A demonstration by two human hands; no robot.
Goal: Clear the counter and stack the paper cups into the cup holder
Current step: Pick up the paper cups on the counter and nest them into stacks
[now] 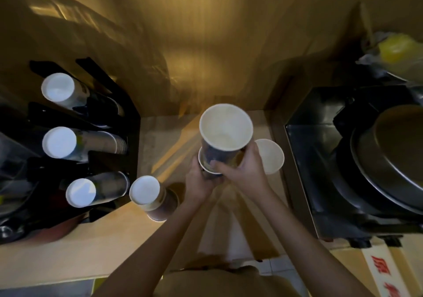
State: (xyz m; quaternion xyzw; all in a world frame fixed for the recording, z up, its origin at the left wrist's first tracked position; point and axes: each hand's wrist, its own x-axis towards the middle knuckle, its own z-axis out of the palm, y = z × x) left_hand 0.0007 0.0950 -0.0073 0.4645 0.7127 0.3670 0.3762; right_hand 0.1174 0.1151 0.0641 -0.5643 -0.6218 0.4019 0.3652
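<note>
I have an upright paper cup (225, 134) in my right hand (242, 170), its base going into the mouth of a second cup (209, 167) that my left hand (199, 182) holds from below, above the middle of the worktop (68, 246). Each grip is wrapped around its own cup, so the two are nesting but look not yet fully seated. Just beside my right hand another open cup (271, 156) stands loose on the worktop. To my left an upside-down cup stack (151, 196) stands beside the black cup holder (128, 122). The holder already carries three stacks in its slots, bottoms toward me. By my reckoning the job is partway along: the nested pair, the loose cup and the upturned stack must still go into the holder.
</note>
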